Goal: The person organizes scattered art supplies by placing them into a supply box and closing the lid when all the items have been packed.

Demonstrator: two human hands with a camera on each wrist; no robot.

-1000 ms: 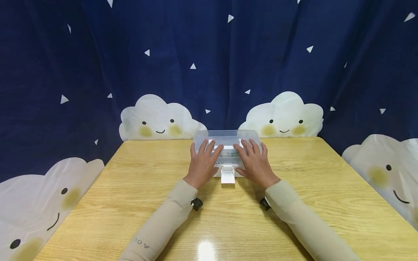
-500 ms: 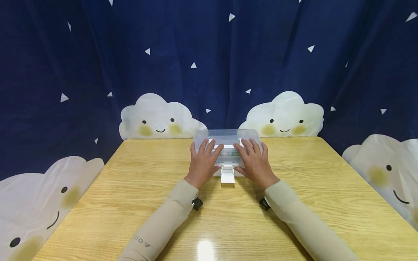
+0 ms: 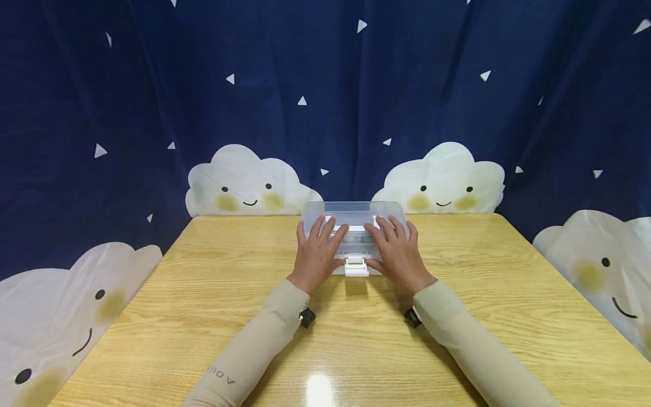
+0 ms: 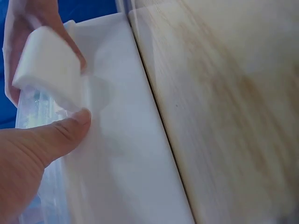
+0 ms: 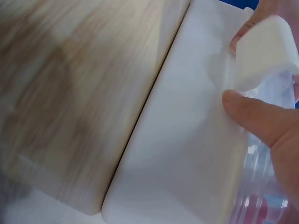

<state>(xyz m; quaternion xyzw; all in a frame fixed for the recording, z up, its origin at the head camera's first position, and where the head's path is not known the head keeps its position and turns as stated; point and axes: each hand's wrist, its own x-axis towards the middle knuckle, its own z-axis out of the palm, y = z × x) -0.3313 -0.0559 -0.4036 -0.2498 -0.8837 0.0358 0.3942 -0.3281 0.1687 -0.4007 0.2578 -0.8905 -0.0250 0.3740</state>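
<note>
A white-based box [image 5: 173, 140] with a see-through lid [image 3: 351, 206] stands near the far edge of the table. My left hand [image 3: 313, 249] and right hand [image 3: 402, 249] rest on the lid's left and right halves, fingers spread and slightly bent. Both thumbs come down to the front seam, their tips beside the white latch [image 3: 356, 267]. In the left wrist view the latch [image 4: 49, 65] juts out from the front, the left thumb [image 4: 70, 130] close to its lower edge. The right wrist view shows the right thumb [image 5: 252, 109] against the white front.
Something green [image 3: 366, 239] shows through the lid between the hands, and something pinkish red [image 5: 254, 210] appears in the right wrist view. A wood-grain table [image 3: 229, 282] lies under the forearms. Behind it hangs a dark blue curtain [image 3: 330, 85] with clouds and triangles.
The latch hung lower at the front before; now its free end has swung up and it throws a shadow on the table below. Both hands stay almost in place.
</note>
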